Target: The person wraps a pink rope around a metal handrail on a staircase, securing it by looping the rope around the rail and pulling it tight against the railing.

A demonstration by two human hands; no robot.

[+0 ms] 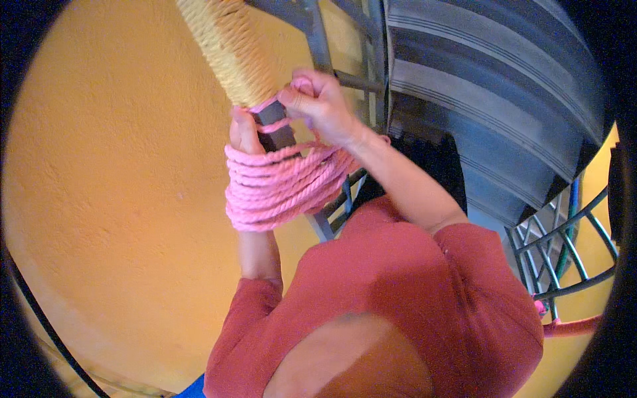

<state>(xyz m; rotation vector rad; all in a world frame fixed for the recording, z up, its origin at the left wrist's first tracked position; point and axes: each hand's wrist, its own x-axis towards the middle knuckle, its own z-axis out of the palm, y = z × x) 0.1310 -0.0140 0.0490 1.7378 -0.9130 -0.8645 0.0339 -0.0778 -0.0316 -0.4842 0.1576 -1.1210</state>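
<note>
A slanting handrail is tightly wound with yellow rope (229, 50) on its upper part, and below that its dark bare bar (272, 118) shows. Pink rope strands cross the bar just under the yellow winding. My left hand (245, 134) closes on the rail there, thumb up at the yellow edge, its other fingers mostly hidden. To the right of the bar, my right hand (323, 109) is closed on a strand of the pink rope. A thick bundle of pink rope loops (282, 189) lies across my left wrist and in front of the rail; where the loops run behind is hidden.
An orange-yellow wall (126, 166) rises on the left. Dark curved stair steps (484, 79) descend on the right, beside grey metal railing bars (318, 40). At lower right stand more railing bars (564, 245) and a rail wrapped in red (576, 327).
</note>
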